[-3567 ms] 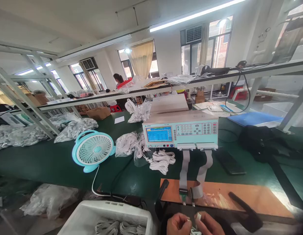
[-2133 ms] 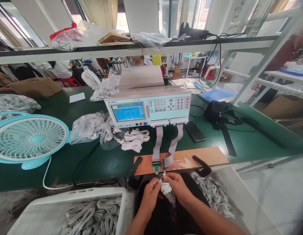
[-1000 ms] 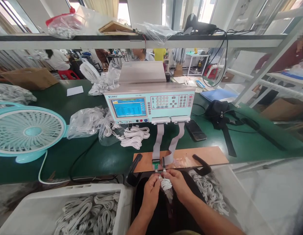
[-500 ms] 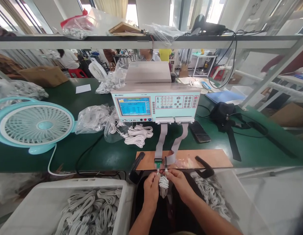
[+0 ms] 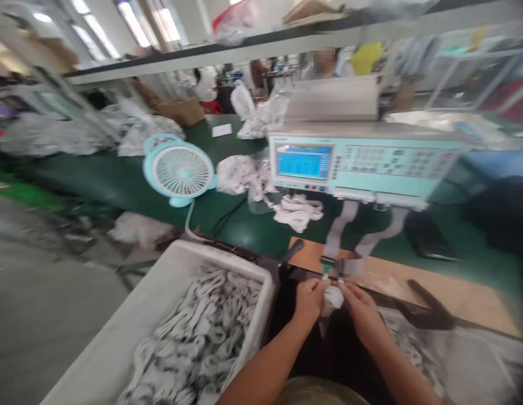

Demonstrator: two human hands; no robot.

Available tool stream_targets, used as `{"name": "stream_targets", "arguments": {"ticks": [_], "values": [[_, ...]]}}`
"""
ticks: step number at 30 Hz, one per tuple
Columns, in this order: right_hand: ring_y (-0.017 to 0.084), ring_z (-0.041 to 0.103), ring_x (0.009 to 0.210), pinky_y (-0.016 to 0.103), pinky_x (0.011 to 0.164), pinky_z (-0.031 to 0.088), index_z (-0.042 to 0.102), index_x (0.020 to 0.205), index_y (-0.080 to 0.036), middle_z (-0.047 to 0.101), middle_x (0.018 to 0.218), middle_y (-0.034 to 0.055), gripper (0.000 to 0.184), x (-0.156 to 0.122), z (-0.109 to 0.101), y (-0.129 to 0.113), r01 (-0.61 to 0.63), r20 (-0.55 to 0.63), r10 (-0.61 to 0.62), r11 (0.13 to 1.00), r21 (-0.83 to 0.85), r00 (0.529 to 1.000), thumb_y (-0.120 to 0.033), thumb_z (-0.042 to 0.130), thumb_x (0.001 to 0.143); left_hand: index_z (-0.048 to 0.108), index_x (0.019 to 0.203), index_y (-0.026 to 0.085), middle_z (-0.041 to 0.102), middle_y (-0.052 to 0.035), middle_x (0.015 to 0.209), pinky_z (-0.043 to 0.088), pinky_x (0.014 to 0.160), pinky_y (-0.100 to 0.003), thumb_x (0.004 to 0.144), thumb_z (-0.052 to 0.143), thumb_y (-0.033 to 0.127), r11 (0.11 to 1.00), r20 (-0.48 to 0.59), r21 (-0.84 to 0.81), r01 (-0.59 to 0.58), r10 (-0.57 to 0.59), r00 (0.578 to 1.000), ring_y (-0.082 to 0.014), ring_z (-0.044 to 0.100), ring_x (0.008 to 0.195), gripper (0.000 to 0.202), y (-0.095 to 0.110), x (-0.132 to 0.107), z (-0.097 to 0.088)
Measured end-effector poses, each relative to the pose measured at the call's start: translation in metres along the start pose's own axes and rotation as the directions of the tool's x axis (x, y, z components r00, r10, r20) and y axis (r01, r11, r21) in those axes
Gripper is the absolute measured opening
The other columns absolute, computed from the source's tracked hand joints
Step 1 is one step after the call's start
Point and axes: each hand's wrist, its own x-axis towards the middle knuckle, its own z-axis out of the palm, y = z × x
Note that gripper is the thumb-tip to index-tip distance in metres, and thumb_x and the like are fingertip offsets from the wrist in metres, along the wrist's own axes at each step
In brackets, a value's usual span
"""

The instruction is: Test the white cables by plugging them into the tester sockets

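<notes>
An instrument (image 5: 343, 163) stands beyond the left hand (image 5: 308, 302) and right hand (image 5: 363, 308), both pinching ends of the white cable (image 5: 333, 298) coiled between them, the left end best kept square (blur hides the fit) to the green connector (image 5: 327, 268) just ahead.

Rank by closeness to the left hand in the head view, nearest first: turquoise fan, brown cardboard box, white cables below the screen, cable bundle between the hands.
1. Cable bundle: just right of the left hand.
2. White cables: on the table, below the screen.
3. Turquoise fan: farther left.
4. Brown cardboard box: back, behind the fan.
</notes>
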Motion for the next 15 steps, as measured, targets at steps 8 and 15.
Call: {"name": "stream_targets", "arguments": {"ticks": [8,15], "values": [[0.022,0.062,0.081,0.026,0.065,0.053,0.07,0.081,-0.017,0.07,0.089,0.0068,0.036,0.01,-0.008,0.012,-0.034,-0.101,0.028,0.998,-0.052,0.994,-0.038,0.078,0.053,0.063,0.088,0.02,0.064,-0.0069,0.088,0.041,0.082,-0.029,0.086,0.041,0.027,0.854,-0.07,0.434,-0.287,0.35,0.934,-0.0192,0.056,0.085,0.023,0.013,-0.032,-0.104],[0.026,0.063,0.082,0.028,0.061,0.056,0.07,0.071,-0.019,0.07,0.087,0.0078,0.037,0.008,-0.004,0.006,-0.07,-0.138,0.061,0.996,-0.064,0.989,-0.041,0.079,0.044,0.055,0.108,0.012,0.055,-0.0164,0.111,0.032,0.093,-0.047,0.079,0.043,0.016,0.58,-0.493,0.746,0.328,0.147,0.858,-0.0306,0.046,0.107,0.032,-0.099,-0.051,-0.261]]}}
